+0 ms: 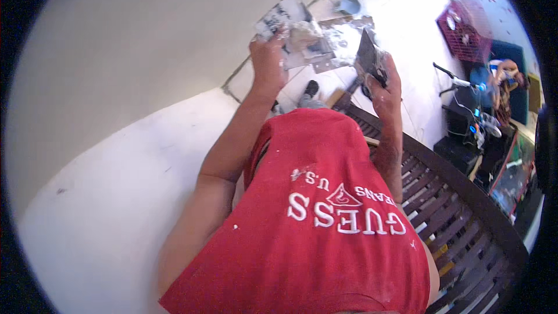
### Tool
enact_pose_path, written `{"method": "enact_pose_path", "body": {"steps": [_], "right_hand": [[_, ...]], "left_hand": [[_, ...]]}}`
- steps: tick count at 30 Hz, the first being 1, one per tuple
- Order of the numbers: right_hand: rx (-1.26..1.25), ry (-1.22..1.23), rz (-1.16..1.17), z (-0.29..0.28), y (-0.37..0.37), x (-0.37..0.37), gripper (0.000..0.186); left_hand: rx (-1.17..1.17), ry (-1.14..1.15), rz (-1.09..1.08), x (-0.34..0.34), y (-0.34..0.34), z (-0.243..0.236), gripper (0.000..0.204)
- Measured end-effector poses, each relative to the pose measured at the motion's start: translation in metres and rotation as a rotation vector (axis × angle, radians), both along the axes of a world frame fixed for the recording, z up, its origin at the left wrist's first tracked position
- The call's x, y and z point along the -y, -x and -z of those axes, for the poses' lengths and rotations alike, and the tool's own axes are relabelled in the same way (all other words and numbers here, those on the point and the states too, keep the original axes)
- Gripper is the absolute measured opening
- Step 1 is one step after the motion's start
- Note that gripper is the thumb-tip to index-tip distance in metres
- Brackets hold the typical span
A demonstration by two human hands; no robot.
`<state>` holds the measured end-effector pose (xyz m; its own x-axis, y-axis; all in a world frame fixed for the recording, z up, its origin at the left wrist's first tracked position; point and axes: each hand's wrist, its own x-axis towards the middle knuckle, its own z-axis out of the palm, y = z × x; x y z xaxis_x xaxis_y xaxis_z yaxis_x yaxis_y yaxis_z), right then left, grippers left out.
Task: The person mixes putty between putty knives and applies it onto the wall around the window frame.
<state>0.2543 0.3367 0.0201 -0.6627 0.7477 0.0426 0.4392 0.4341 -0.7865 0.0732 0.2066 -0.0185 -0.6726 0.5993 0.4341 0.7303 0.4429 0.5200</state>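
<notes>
The left hand (270, 61) grips a white-smeared container (282, 16), seemingly angled so its paste (306, 34) faces the right hand (385, 81), which clasps a dark flat-bladed tool (367, 53), blade outward, probably for control. Beyond and between both hands lies a smeared board (346, 34).

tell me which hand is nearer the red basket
Right. In the picture, the right hand is left of and below the red basket; the left hand is farther left.

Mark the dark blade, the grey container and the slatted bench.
Dark blade (367, 52): head view, its flat face.
Grey container (350, 5): head view, its visible middle.
Slatted bench (449, 170): head view, its outer rail.
</notes>
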Motion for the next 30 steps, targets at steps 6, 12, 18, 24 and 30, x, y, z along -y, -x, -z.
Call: {"method": "enact_pose_path", "body": {"steps": [6,12,18,24,30], "right_hand": [[0.199,-0.032,-0.236,-0.031,0.027,0.014,0.044],[0.222,-0.111,-0.272,-0.020,0.032,0.021,0.044],[0.249,-0.052,-0.281,-0.019,0.042,0.031,0.043],[0.282,0.023,-0.290,-0.024,0.046,0.049,0.044],[0.257,0.081,-0.375,-0.027,0.049,0.047,0.045]], "left_hand": [[1.190,-0.711,-0.138,-0.019,-0.001,0.000,0.021],[1.106,-0.758,-0.088,-0.022,-0.001,-0.006,0.021],[1.018,-0.742,-0.127,-0.028,-0.010,-0.015,0.020],[0.897,-0.752,-0.126,-0.030,-0.016,-0.006,0.018],[0.838,-0.723,-0.120,-0.035,-0.010,0.005,0.018]]}}
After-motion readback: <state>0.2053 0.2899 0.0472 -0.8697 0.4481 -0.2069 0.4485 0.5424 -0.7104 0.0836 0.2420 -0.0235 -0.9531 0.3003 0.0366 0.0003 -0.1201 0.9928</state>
